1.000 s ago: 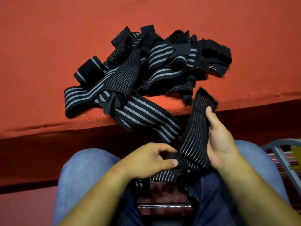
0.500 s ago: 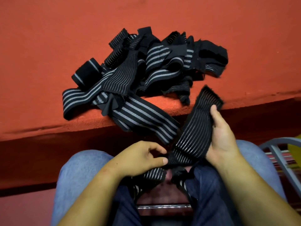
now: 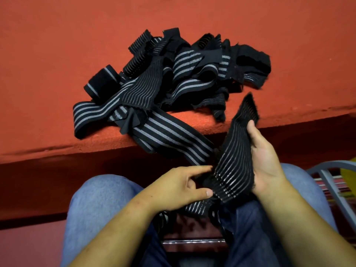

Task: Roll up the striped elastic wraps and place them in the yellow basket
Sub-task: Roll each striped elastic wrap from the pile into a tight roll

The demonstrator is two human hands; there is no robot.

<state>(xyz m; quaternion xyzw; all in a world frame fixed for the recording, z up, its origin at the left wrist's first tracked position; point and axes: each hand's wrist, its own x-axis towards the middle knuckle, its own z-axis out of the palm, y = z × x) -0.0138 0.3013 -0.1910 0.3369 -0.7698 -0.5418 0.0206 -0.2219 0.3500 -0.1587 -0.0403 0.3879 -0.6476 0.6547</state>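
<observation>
A tangled pile of black elastic wraps with grey stripes (image 3: 173, 79) lies on the red table (image 3: 57, 54), one strap hanging over its front edge. Over my lap I hold one striped wrap (image 3: 234, 160) slanting up to the right. My right hand (image 3: 265, 160) supports it from behind, palm open, fingertips near its upper end. My left hand (image 3: 181, 187) pinches the lower end between thumb and fingers. The rest of that wrap trails down between my knees. A sliver of yellow (image 3: 349, 170) shows at the right edge; I cannot tell if it is the basket.
The red table's front edge (image 3: 96, 147) runs across the view just beyond my knees. A grey metal chair frame (image 3: 327, 182) stands at my right. My legs in blue jeans (image 3: 100, 205) fill the bottom of the view.
The held wrap has tilted further right and risen a little with my right hand. My left hand has opened its fingers more and shifted its pinch on the lower end.
</observation>
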